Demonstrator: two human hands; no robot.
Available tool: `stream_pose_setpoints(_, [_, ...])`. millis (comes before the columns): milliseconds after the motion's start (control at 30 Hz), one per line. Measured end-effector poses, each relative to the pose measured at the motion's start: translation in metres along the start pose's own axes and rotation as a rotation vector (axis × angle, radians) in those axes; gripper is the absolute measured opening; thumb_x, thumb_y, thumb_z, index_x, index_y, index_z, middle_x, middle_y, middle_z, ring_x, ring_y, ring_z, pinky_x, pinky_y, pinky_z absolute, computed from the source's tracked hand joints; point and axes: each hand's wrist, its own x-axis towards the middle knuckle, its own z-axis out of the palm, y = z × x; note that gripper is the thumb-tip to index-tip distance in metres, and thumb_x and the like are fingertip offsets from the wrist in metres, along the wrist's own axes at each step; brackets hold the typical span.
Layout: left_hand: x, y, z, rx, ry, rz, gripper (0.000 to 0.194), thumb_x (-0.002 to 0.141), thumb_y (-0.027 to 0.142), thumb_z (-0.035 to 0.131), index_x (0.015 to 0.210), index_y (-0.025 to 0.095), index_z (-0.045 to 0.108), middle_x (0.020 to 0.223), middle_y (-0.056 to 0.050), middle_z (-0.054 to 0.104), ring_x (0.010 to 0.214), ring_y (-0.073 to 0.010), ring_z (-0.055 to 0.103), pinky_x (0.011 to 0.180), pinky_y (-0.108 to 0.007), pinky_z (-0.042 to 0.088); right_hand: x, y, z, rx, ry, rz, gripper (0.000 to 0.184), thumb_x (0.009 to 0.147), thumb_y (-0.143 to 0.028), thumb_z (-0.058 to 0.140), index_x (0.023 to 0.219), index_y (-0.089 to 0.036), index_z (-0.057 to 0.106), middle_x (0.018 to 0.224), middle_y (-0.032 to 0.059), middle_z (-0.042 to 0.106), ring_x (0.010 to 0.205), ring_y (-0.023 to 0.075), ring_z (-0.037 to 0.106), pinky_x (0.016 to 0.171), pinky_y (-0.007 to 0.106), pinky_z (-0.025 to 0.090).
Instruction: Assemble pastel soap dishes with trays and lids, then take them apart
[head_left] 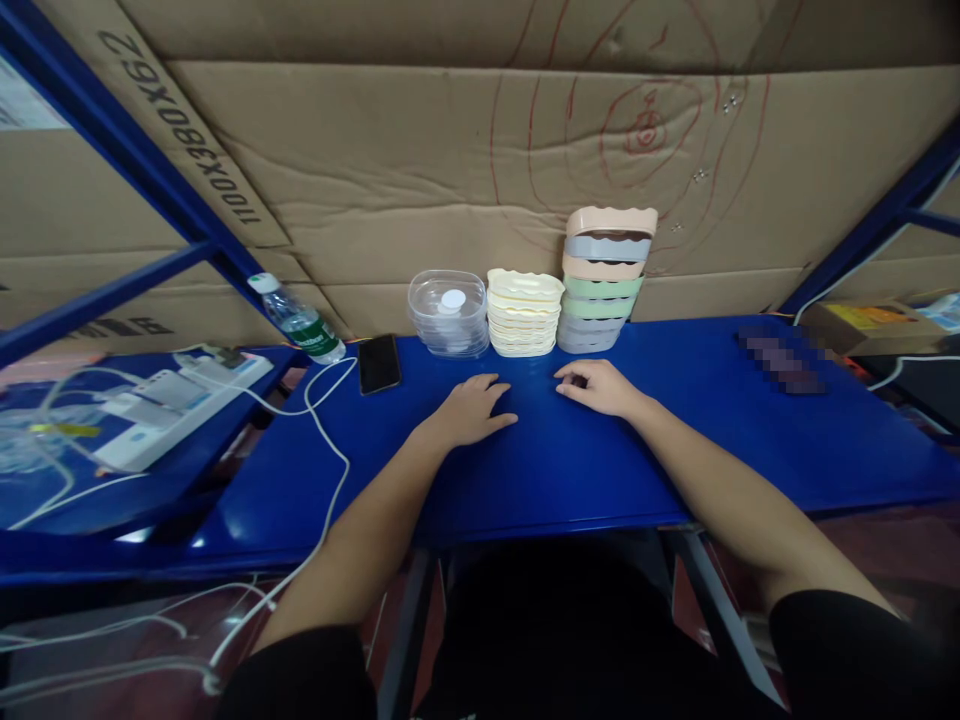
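My left hand (472, 410) rests on the blue tabletop (547, 480), fingers spread and thumb out, holding nothing. Opposite it, my right hand (600, 389) lies with fingers loosely curled and a gap between thumb and fingertips; nothing shows in it. Beyond the hands stand three stacks side by side. Clear plastic lids (450, 325), the front one bearing a round white sticker, form the left stack. Pale yellow wavy-rimmed trays (523, 315) are in the middle. The tallest stack, of wavy-rimmed plastic containers (604, 285) in peach, grey and green, is nearest my right hand. Neither hand touches a stack.
A dark phone (379, 364) and a green-labelled water bottle (304, 325) stand or lie to the left. A white cable (341, 460) crosses the table's left part from a power strip (161, 410). Cardboard (375, 170) walls the back. A blurred dark object (784, 360) lies right.
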Motion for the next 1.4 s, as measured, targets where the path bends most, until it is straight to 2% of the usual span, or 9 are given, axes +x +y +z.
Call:
stream_pose_setpoints(500, [0.000,-0.001,0.002,-0.021,0.014,-0.006,0.076,0.105,0.063,0.058,0.164,0.015,0.055,0.175,-0.025,0.046,0.165,-0.0437,0.042,0.132,-0.061,0.038,0.000,-0.002,-0.001,-0.013,-0.014,-0.023,0.027,0.098,-0.038,0.075,0.118,-0.022,0.084,0.099,0.0074,0.087,0.087,0.0242,0.082,0.084,0.039,0.062])
stream_pose_setpoints(633, [0.001,-0.002,0.001,-0.008,0.045,0.003,0.071,0.104,0.061,0.062,0.160,0.017,0.059,0.172,-0.022,0.052,0.161,-0.0413,0.048,0.130,-0.058,0.042,0.000,0.000,-0.001,-0.016,-0.016,-0.028,0.027,0.099,-0.039,0.075,0.118,-0.023,0.084,0.100,0.0069,0.087,0.088,0.0240,0.082,0.083,0.038,0.062])
stream_pose_setpoints(733, [0.009,0.002,-0.013,-0.004,0.174,0.035,0.056,0.105,0.051,0.063,0.150,0.017,0.068,0.159,-0.018,0.065,0.149,-0.0355,0.061,0.127,-0.051,0.046,0.001,0.001,0.000,-0.021,-0.015,-0.039,0.027,0.099,-0.039,0.075,0.118,-0.023,0.084,0.099,0.0071,0.087,0.086,0.0240,0.081,0.082,0.038,0.062])
stream_pose_setpoints(867, [0.032,0.012,-0.058,0.038,0.543,0.048,0.040,0.108,0.040,0.057,0.136,0.018,0.075,0.147,-0.016,0.072,0.141,-0.0335,0.064,0.125,-0.050,0.046,0.002,0.002,0.001,-0.022,-0.016,-0.036,0.026,0.098,-0.038,0.075,0.117,-0.022,0.084,0.096,0.0071,0.087,0.084,0.0242,0.081,0.082,0.038,0.061])
stream_pose_setpoints(900, [0.040,0.015,-0.071,0.053,0.596,0.064,0.039,0.108,0.038,0.055,0.135,0.019,0.075,0.147,-0.016,0.071,0.140,-0.0341,0.063,0.124,-0.052,0.046,0.002,0.001,0.001,-0.015,-0.016,-0.031,0.027,0.098,-0.038,0.075,0.117,-0.022,0.084,0.096,0.0071,0.087,0.084,0.0242,0.081,0.082,0.038,0.061])
stream_pose_setpoints(1033, [0.073,0.019,-0.108,0.119,0.645,0.031,0.038,0.102,0.033,0.063,0.137,0.022,0.074,0.152,-0.018,0.066,0.146,-0.0410,0.055,0.123,-0.061,0.042,0.001,-0.001,-0.002,-0.009,-0.020,-0.019,0.028,0.098,-0.038,0.074,0.119,-0.020,0.083,0.099,0.0080,0.087,0.087,0.0248,0.082,0.083,0.039,0.061])
stream_pose_setpoints(1133, [0.091,0.018,-0.115,0.155,0.623,-0.003,0.031,0.099,0.029,0.066,0.126,0.023,0.078,0.147,-0.017,0.068,0.143,-0.0422,0.056,0.127,-0.067,0.034,0.000,-0.002,-0.003,-0.029,-0.037,-0.014,0.028,0.099,-0.037,0.075,0.120,-0.022,0.083,0.102,0.0077,0.087,0.089,0.0251,0.082,0.085,0.039,0.061])
stream_pose_setpoints(1233, [0.098,0.018,-0.112,0.159,0.639,-0.009,0.024,0.099,0.026,0.062,0.118,0.027,0.078,0.136,-0.013,0.074,0.136,-0.0390,0.061,0.131,-0.071,0.027,0.001,-0.002,-0.003,-0.054,-0.054,-0.024,0.028,0.099,-0.037,0.075,0.121,-0.022,0.083,0.105,0.0080,0.087,0.094,0.0259,0.082,0.086,0.040,0.061])
stream_pose_setpoints(1400, [0.095,0.018,-0.108,0.122,0.729,0.012,0.023,0.106,0.028,0.055,0.121,0.028,0.073,0.132,-0.010,0.077,0.135,-0.0341,0.063,0.135,-0.065,0.023,0.001,-0.003,-0.002,-0.080,-0.061,-0.047,0.029,0.100,-0.037,0.075,0.123,-0.021,0.082,0.106,0.0094,0.086,0.096,0.0267,0.082,0.088,0.040,0.062])
